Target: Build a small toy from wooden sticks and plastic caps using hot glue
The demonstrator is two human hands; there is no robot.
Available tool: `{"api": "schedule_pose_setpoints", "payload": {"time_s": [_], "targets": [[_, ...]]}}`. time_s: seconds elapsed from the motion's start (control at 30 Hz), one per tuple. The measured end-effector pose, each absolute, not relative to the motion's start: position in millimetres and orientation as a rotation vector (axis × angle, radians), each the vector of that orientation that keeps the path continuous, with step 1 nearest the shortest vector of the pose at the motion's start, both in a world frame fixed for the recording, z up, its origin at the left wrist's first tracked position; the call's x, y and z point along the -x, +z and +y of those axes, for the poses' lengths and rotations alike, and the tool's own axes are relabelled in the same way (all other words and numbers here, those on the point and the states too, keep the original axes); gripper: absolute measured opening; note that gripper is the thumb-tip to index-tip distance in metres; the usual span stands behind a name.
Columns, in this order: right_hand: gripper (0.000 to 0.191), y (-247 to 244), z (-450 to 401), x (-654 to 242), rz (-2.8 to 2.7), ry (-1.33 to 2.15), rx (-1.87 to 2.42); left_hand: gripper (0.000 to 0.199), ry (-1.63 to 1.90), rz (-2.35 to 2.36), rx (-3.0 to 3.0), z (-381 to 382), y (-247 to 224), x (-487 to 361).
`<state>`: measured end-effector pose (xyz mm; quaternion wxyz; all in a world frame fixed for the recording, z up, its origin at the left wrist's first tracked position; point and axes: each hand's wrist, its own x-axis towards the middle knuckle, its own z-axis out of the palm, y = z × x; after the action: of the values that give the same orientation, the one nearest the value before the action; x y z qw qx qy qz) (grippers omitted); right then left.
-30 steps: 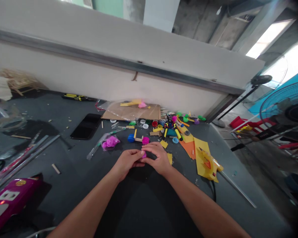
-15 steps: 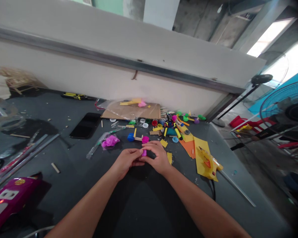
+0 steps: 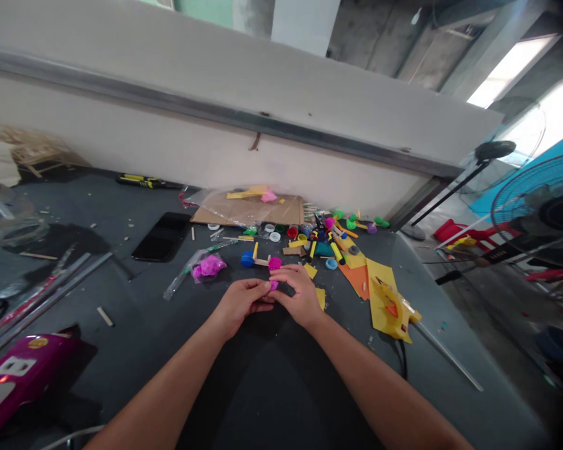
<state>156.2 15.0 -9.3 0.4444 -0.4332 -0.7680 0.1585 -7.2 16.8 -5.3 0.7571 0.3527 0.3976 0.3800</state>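
A small lump of purple clay (image 3: pixel 273 285) is pinched between the fingertips of both hands above the dark table. My left hand (image 3: pixel 242 303) closes on it from the left, my right hand (image 3: pixel 299 296) from the right. Just beyond the fingers lies a small stick piece (image 3: pixel 261 262) with a blue cap (image 3: pixel 248 259) at one end and a magenta cap (image 3: pixel 274 263) at the other. More purple clay (image 3: pixel 209 266) sits in a clear bag to the left.
A black phone (image 3: pixel 162 237) lies at the left, a cardboard sheet (image 3: pixel 244 209) at the back. Several coloured caps and yellow-black pliers (image 3: pixel 336 250) are behind the hands. A yellow glue gun (image 3: pixel 392 307) rests at the right, a purple power strip (image 3: pixel 21 375) at the lower left.
The fingers have shifted slightly around the purple clay, and less of it shows between them. Both hands stay in nearly the same place.
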Motion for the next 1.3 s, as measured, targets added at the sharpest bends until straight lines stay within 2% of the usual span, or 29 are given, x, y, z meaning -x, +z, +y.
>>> {"api": "schedule_pose_setpoints", "payload": {"time_s": [0.13,0.43,0.6,0.83,1.0,1.3], "targets": [[0.033,-6.5,13.7,-157.5,-1.940,0.489,1.051,0.025,0.830,0.879,-0.750,16.3,-4.2,7.8],[0.014,-10.1,15.6,-158.8,-1.857,0.517,1.074,0.026,0.819,0.876,-0.772,16.0,-5.2,8.0],[0.022,-8.2,14.7,-157.7,-1.904,0.572,1.060,0.026,0.805,0.883,-0.769,16.4,-3.7,8.0],[0.014,-7.2,12.5,-156.3,-1.881,0.560,1.057,0.024,0.784,0.871,-0.781,16.1,-4.4,8.0],[0.024,-8.1,13.5,-157.9,-1.886,0.546,1.059,0.023,0.796,0.885,-0.765,16.2,-3.9,8.0],[0.017,-8.6,13.8,-156.3,-1.852,0.555,1.050,0.024,0.808,0.863,-0.772,16.1,-6.0,8.8]]}}
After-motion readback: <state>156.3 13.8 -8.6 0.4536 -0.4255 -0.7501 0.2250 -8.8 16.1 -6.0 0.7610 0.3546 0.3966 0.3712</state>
